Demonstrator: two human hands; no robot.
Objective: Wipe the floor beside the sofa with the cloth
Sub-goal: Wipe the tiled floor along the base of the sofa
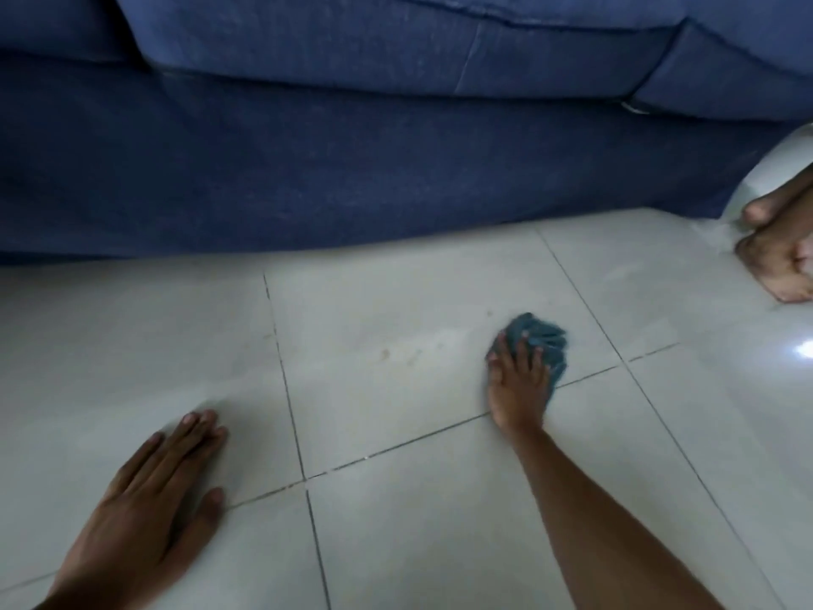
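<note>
Right now the right hand [519, 380] presses a crumpled blue-grey cloth [543, 343] flat against the pale grey tiled floor [396, 433], fingers spread over the bundle and curled onto it, so the cloth is held down rather than pinched up; it sits on a tile a little way out from the dark blue fabric sofa [352, 169], near a crossing of dark grout lines. The left hand [149, 499] lies open and flat on the floor, holding nothing, seemingly as a prop for the body. To wipe well, I would keep the palm's weight over the cloth and sweep toward the faint brownish specks [396, 352] to its left, then work along the sofa's base. Opening the cloth out would cover more tile per stroke. Bare feet [778, 257] show at the right edge, cut off by the frame. Whether the floor is wet is hard to tell, and motion blur softens the cloth's edges.
</note>
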